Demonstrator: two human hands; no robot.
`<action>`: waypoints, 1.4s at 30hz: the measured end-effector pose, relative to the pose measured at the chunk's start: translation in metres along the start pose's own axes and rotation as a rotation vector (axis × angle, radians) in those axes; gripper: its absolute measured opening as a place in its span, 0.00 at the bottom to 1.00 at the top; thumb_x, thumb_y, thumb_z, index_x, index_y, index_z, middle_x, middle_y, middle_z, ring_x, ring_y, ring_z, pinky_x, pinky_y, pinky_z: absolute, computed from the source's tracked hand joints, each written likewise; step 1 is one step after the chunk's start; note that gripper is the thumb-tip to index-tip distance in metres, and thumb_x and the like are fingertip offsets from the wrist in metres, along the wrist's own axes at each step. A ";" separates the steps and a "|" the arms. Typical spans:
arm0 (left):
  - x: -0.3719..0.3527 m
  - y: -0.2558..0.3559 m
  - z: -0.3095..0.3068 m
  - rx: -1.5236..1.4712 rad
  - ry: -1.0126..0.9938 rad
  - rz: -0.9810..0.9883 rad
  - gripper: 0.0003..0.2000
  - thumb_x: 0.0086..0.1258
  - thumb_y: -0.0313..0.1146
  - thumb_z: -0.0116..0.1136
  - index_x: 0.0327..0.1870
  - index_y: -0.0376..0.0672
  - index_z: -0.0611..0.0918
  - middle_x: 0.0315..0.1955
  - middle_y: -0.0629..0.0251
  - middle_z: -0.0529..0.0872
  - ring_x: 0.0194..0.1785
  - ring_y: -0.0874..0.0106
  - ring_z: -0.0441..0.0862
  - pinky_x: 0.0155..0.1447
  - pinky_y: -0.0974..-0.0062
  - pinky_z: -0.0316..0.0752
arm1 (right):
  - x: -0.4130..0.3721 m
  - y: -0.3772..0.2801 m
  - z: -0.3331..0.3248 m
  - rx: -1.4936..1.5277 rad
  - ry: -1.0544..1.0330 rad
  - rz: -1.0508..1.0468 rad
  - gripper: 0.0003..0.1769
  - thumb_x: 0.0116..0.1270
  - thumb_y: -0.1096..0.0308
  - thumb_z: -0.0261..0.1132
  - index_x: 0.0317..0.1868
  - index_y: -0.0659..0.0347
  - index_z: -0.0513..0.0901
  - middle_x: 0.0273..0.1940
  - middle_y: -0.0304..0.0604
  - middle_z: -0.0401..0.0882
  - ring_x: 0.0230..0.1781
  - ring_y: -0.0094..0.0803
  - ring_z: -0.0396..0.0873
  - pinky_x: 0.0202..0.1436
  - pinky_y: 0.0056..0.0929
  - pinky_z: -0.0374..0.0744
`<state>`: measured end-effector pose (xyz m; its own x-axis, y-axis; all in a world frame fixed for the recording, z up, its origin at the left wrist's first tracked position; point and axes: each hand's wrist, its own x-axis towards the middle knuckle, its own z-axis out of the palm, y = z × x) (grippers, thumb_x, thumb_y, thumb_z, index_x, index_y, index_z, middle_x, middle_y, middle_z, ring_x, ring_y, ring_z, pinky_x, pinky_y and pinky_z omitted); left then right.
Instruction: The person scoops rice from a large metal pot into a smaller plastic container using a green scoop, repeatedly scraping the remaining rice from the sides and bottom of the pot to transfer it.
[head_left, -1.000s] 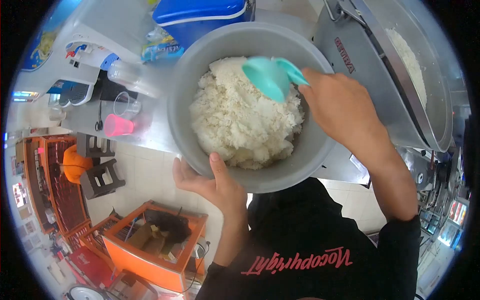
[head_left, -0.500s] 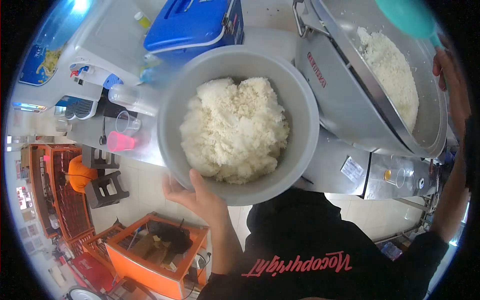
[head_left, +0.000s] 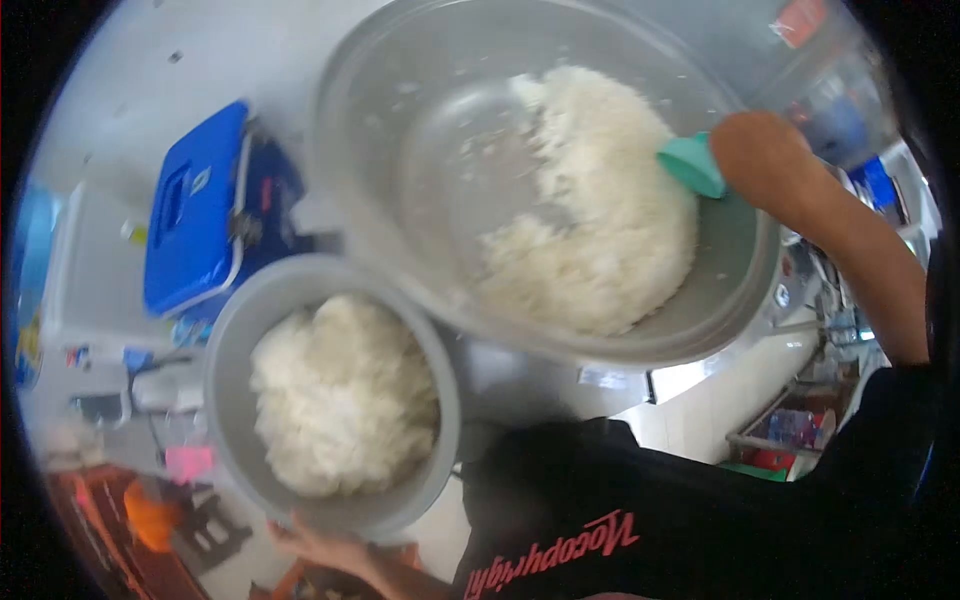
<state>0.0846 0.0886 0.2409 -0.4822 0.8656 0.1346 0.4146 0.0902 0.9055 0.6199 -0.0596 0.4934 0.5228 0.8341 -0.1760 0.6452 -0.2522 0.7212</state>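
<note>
My right hand [head_left: 765,160] is closed around a green scoop [head_left: 693,166], whose end touches the white rice [head_left: 620,230] in the large grey metal pot [head_left: 430,170]. The rice is heaped towards the pot's right side, leaving bare metal at the left. Lower left stands a smaller grey bowl [head_left: 447,420] with a mound of white rice [head_left: 345,400] inside. Against the outside of its near rim lies my left hand [head_left: 315,548], blurred, fingers stretched out. Part of that hand is hard to make out.
A blue cooler box [head_left: 195,215] stands left of the pot, beyond the bowl. Farther left is a white dispenser [head_left: 95,270], with a pink cup [head_left: 188,463] nearer the counter's edge. Orange furniture and a dark stool [head_left: 210,535] stand on the floor below.
My view has swung right, so the pot now sits centrally and the bowl lower left. The green scoop has come down from above the pot's far side to the rice.
</note>
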 end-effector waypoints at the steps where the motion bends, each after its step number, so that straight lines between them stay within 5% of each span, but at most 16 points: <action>1: -0.005 0.010 0.004 -0.041 -0.029 -0.050 0.28 0.78 0.37 0.54 0.73 0.30 0.66 0.68 0.45 0.70 0.68 0.57 0.71 0.71 0.59 0.67 | 0.001 0.006 0.001 -0.019 -0.022 0.028 0.08 0.64 0.71 0.61 0.32 0.61 0.87 0.34 0.52 0.86 0.41 0.46 0.87 0.47 0.42 0.84; 3: -0.005 0.009 0.004 -0.074 -0.077 -0.088 0.28 0.78 0.37 0.54 0.73 0.30 0.67 0.69 0.45 0.70 0.68 0.56 0.72 0.70 0.59 0.69 | 0.006 0.011 0.006 0.068 0.068 -0.176 0.08 0.64 0.72 0.65 0.37 0.64 0.89 0.39 0.53 0.89 0.43 0.46 0.89 0.47 0.41 0.87; 6: 0.008 -0.009 0.000 -0.110 -0.064 -0.141 0.30 0.76 0.42 0.57 0.72 0.31 0.68 0.67 0.45 0.71 0.66 0.56 0.73 0.69 0.57 0.70 | 0.009 0.008 0.003 0.069 -0.010 -0.164 0.07 0.63 0.72 0.64 0.29 0.61 0.87 0.33 0.50 0.87 0.39 0.45 0.88 0.47 0.42 0.85; 8: 0.007 -0.005 -0.008 0.087 -0.164 -0.187 0.33 0.79 0.49 0.56 0.76 0.36 0.66 0.69 0.38 0.73 0.65 0.46 0.76 0.67 0.47 0.69 | 0.013 0.004 -0.001 0.051 -0.063 -0.181 0.06 0.62 0.72 0.64 0.30 0.61 0.87 0.33 0.50 0.87 0.40 0.45 0.88 0.47 0.42 0.85; 13: -0.004 0.023 0.000 0.139 -0.133 -0.228 0.34 0.80 0.51 0.53 0.77 0.34 0.65 0.69 0.36 0.71 0.66 0.45 0.75 0.65 0.46 0.71 | 0.021 0.000 -0.001 -0.002 -0.137 -0.221 0.06 0.62 0.72 0.65 0.32 0.61 0.88 0.34 0.52 0.88 0.40 0.46 0.89 0.47 0.43 0.85; 15: -0.002 0.015 -0.003 0.157 -0.132 -0.233 0.38 0.78 0.54 0.55 0.79 0.35 0.61 0.73 0.37 0.67 0.69 0.44 0.72 0.68 0.45 0.69 | 0.031 -0.002 -0.007 0.023 -0.442 -0.182 0.09 0.65 0.68 0.66 0.33 0.63 0.89 0.35 0.55 0.88 0.40 0.49 0.89 0.47 0.46 0.85; 18: 0.009 -0.021 -0.015 0.250 -0.102 -0.269 0.43 0.76 0.56 0.57 0.82 0.37 0.56 0.78 0.39 0.60 0.75 0.43 0.66 0.72 0.45 0.68 | 0.037 -0.003 -0.007 0.155 -0.529 -0.204 0.14 0.69 0.63 0.66 0.34 0.66 0.89 0.34 0.58 0.88 0.40 0.53 0.88 0.47 0.48 0.85; 19: -0.001 0.010 -0.005 0.261 -0.080 -0.360 0.46 0.75 0.57 0.58 0.83 0.37 0.53 0.80 0.39 0.55 0.79 0.43 0.60 0.75 0.44 0.65 | 0.039 -0.003 -0.007 0.145 -0.537 -0.208 0.14 0.69 0.63 0.66 0.34 0.66 0.89 0.34 0.58 0.88 0.40 0.53 0.88 0.47 0.48 0.85; 23: 0.002 0.003 -0.008 0.193 -0.109 -0.366 0.46 0.75 0.58 0.59 0.83 0.37 0.53 0.80 0.39 0.54 0.79 0.44 0.60 0.76 0.44 0.63 | 0.044 -0.001 -0.001 0.207 -0.657 -0.232 0.20 0.74 0.57 0.63 0.35 0.67 0.89 0.34 0.59 0.87 0.39 0.57 0.87 0.47 0.50 0.84; 32: -0.002 0.003 -0.007 0.205 -0.108 -0.290 0.44 0.76 0.59 0.56 0.81 0.35 0.57 0.78 0.37 0.58 0.78 0.43 0.62 0.76 0.44 0.63 | 0.039 -0.003 0.008 0.295 -0.670 -0.239 0.22 0.74 0.53 0.62 0.38 0.67 0.88 0.33 0.58 0.86 0.39 0.56 0.86 0.46 0.50 0.83; 37: 0.001 0.006 -0.001 0.049 -0.101 -0.229 0.30 0.76 0.43 0.57 0.72 0.32 0.68 0.68 0.45 0.72 0.65 0.55 0.75 0.66 0.58 0.73 | 0.039 -0.005 0.005 0.314 -0.692 -0.292 0.21 0.74 0.54 0.62 0.37 0.67 0.88 0.33 0.58 0.86 0.39 0.56 0.86 0.46 0.50 0.82; 42: -0.004 0.005 0.003 -0.050 -0.013 -0.217 0.31 0.76 0.45 0.56 0.72 0.31 0.68 0.68 0.44 0.73 0.64 0.54 0.77 0.63 0.57 0.77 | 0.034 -0.008 0.016 0.401 -0.588 -0.401 0.22 0.74 0.54 0.63 0.37 0.67 0.88 0.33 0.59 0.85 0.38 0.56 0.85 0.45 0.50 0.81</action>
<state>0.0908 0.0869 0.2443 -0.5461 0.8348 -0.0702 0.2634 0.2507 0.9315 0.6417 -0.0366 0.4713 0.3447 0.5324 -0.7731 0.9374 -0.2390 0.2534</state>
